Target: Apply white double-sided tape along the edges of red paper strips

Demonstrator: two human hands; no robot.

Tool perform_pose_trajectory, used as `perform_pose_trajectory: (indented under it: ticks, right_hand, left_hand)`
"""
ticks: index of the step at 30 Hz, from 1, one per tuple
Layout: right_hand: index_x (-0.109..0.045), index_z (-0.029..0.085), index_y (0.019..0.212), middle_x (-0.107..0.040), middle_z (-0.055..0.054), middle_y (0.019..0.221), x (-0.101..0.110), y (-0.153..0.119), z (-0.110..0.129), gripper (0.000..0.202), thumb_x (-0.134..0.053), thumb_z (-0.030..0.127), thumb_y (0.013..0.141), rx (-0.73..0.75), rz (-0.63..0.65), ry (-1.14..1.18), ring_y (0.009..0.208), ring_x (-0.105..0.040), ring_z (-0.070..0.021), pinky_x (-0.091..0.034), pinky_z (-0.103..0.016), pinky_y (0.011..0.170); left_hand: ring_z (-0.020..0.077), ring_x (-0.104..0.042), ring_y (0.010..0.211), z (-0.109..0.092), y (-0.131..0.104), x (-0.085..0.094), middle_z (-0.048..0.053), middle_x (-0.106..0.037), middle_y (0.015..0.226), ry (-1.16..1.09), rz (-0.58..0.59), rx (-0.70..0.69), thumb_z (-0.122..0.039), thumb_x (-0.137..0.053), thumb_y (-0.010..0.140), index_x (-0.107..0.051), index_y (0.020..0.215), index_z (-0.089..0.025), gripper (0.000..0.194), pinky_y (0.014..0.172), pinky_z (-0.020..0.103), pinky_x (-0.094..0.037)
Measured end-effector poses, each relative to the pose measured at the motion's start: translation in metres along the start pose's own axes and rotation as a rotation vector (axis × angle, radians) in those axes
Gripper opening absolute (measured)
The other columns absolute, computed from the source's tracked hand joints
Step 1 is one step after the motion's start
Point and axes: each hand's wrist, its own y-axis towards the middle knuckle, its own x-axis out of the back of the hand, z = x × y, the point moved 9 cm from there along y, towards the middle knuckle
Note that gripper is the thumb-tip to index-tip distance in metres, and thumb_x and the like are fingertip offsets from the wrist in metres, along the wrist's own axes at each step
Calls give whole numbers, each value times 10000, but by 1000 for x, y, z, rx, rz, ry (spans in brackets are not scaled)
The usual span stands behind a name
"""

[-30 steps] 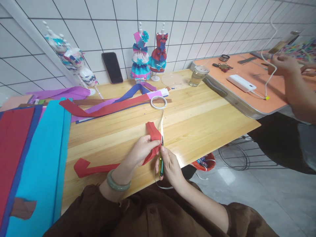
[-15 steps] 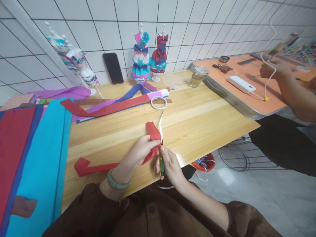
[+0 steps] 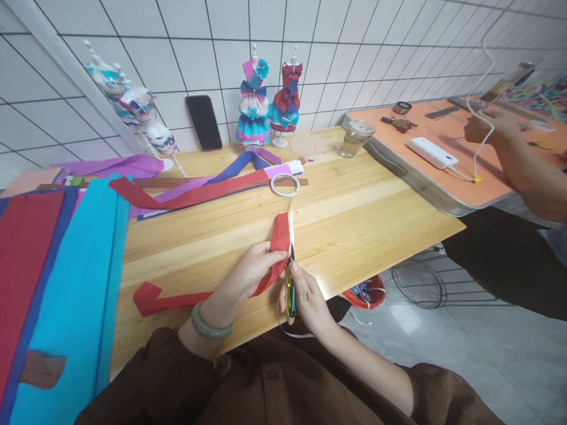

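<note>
Between its thumb and fingers, my left hand (image 3: 254, 268) pinches a red strip (image 3: 280, 233), whose long tail lies to the left on the wooden table (image 3: 363, 218). My right hand (image 3: 310, 298) is closed around small scissors (image 3: 290, 295) with green and yellow handles. Their dark blades point away from me at the strip's right edge. Along that edge runs a narrow white strip (image 3: 291, 224), with a thin white length hanging below my hands. A roll of tape (image 3: 284, 185) lies just beyond the strip.
Coloured sheets (image 3: 66, 283) cover the left side. Behind stand a phone (image 3: 204, 123), small dressed figures (image 3: 253, 112) and a glass cup (image 3: 355, 139). On the right, another person's hand (image 3: 496, 124) is over an orange table (image 3: 469, 192) holding a white device (image 3: 432, 153).
The upper end of the red strip has swung right and now stands straighter beside the white strip. The scissors have opened slightly. My left hand has barely moved.
</note>
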Motion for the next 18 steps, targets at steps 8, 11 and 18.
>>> perform_pose_trajectory:
  ticks: [8, 11, 18]
  right_hand:
    - [-487, 136, 940, -515, 52, 361, 1, -6, 2, 537, -233, 599, 843, 12, 27, 35, 214, -393, -76, -306, -143, 238]
    - [-499, 130, 943, -505, 52, 346, 4, -9, 3, 541, -247, 599, 840, 1, 27, 9, 201, -372, -69, -271, -131, 226]
    - [-495, 145, 925, -499, 59, 350, 9, -8, 0, 505, -266, 587, 841, -12, 27, -56, 199, -366, -72, -268, -136, 217]
  left_hand:
    - [105, -503, 476, -9, -7, -11, 7, -527, 518, 5, 44, 30, -197, -500, 734, -525, 678, -120, 99, 487, 224, -361]
    - [96, -500, 480, -11, -8, -6, 0, -527, 535, 35, -17, 32, -192, -514, 722, -521, 680, -122, 82, 487, 219, -352]
    - [116, -558, 640, -13, -17, -17, 22, -568, 681, -22, 145, 133, -171, -618, 694, -513, 770, -122, 139, 630, 250, -422]
